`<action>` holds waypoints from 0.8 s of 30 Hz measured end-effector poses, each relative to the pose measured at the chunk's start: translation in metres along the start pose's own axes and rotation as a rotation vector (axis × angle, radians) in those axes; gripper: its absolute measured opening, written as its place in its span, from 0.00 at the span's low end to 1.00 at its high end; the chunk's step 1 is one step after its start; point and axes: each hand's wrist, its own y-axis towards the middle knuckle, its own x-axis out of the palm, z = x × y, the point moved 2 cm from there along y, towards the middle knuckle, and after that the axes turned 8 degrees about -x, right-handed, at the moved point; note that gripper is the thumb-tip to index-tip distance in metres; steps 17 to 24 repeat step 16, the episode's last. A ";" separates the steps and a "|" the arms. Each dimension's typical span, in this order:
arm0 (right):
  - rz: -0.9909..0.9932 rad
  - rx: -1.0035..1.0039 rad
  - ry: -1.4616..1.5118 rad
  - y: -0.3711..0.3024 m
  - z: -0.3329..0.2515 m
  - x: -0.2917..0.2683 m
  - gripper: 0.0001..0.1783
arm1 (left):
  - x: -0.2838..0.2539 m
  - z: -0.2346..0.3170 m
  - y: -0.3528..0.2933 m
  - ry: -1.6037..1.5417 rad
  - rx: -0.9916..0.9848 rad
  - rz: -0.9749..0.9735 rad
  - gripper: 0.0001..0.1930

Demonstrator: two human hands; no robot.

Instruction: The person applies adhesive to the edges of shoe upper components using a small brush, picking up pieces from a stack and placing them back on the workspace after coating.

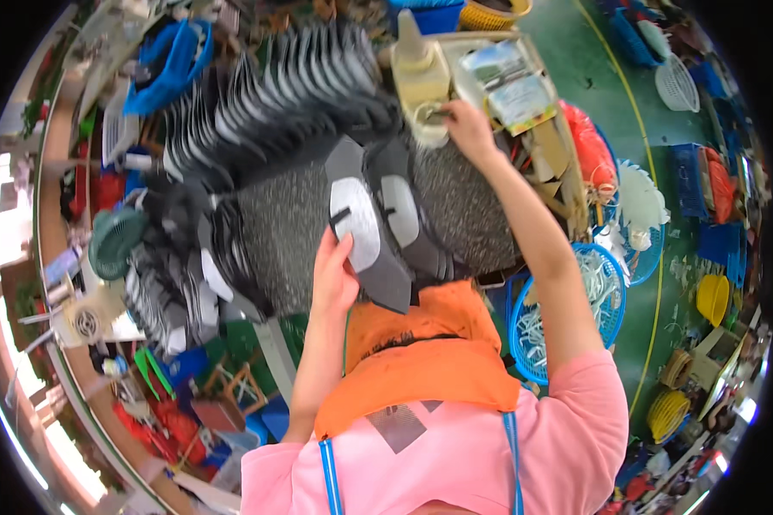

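My left hand (337, 273) pinches the edge of a black shoe-upper piece (358, 210) with a silver-grey panel and a short black tab, tilted above the worktable. Beside it on the right lies a small stack of similar pieces (406, 215). Out at the far right of the table, my right hand (470, 130) is closed on a small dark tool (441, 113), its kind too small to make out. The tool is over a round whitish pot (427, 129). A pale bottle with a tapered top (412, 51) stands just behind the pot.
Long rows of black-and-grey pieces (275, 86) stand along the table's far side, with more stacks (180, 300) at left. A green fan (118, 232) sits past them. Printed sheets (507, 81) lie in a tray at right. A blue basket of white strips (580, 309) stands near my right arm.
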 end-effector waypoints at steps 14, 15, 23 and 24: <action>-0.489 0.542 0.824 -0.076 -0.078 -0.005 0.11 | -0.054 -0.094 0.050 0.079 -0.268 0.100 0.12; -0.421 0.289 0.530 -0.078 -0.080 0.006 0.13 | -0.059 -0.098 0.052 0.079 -0.297 0.086 0.12; -0.348 0.040 0.236 -0.076 -0.082 0.018 0.15 | -0.060 -0.098 0.054 0.056 -0.336 0.032 0.13; -0.348 0.040 0.236 -0.076 -0.082 0.018 0.15 | -0.060 -0.098 0.054 0.056 -0.336 0.032 0.13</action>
